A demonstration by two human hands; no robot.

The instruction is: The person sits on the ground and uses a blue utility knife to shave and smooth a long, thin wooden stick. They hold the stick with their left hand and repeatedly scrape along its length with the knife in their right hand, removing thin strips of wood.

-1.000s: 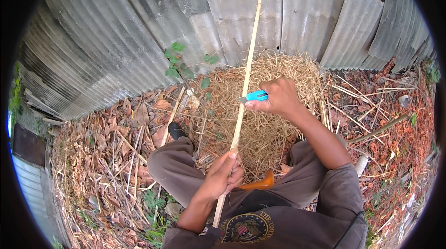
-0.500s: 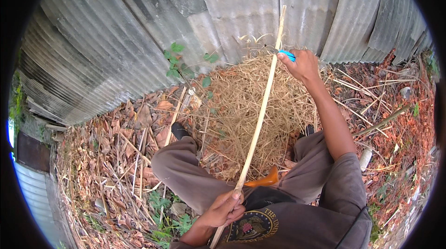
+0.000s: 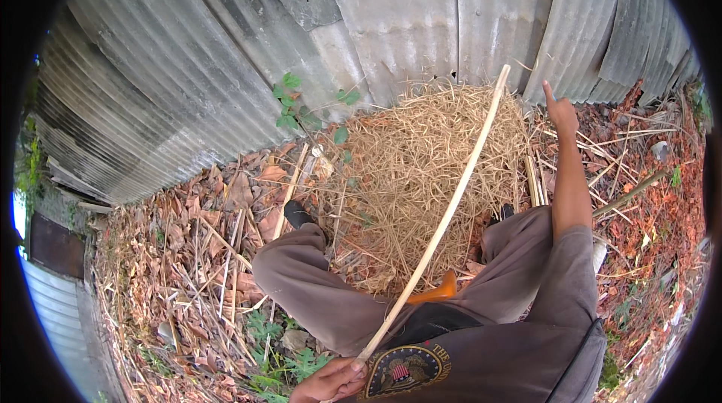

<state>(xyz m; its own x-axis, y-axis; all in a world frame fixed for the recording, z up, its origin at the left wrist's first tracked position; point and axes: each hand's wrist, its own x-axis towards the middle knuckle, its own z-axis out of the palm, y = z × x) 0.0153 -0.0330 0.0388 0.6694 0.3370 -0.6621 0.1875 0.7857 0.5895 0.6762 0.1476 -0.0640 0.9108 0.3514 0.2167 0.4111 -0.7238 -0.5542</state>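
Observation:
A long, pale bamboo strip [image 3: 455,203] slants from my waist up and to the right, its far end above a heap of shavings. My left hand [image 3: 331,379] grips its lower end, close to my shirt. Off to the right of the far tip is my right hand [image 3: 562,115], arm stretched out, one digit pointing up and the other fingers curled. The blue-handled knife seen in that hand half a second ago is now hidden behind it. A thin curl of shaving [image 3: 535,64] is by the upraised digit.
Curly, straw-coloured shavings [image 3: 421,170] are heaped between my feet. An orange curved piece [image 3: 436,290] lies at my lap. Corrugated metal sheets [image 3: 398,19] form a wall ahead. Dry leaves [image 3: 188,230] and loose sticks cover the ground, with a leafy green plant [image 3: 288,102] by the wall.
My right hand has swung away to the right, off the strip, and the knife has gone from view. The strip's far end has tipped right and nearer; my left hand has moved lower.

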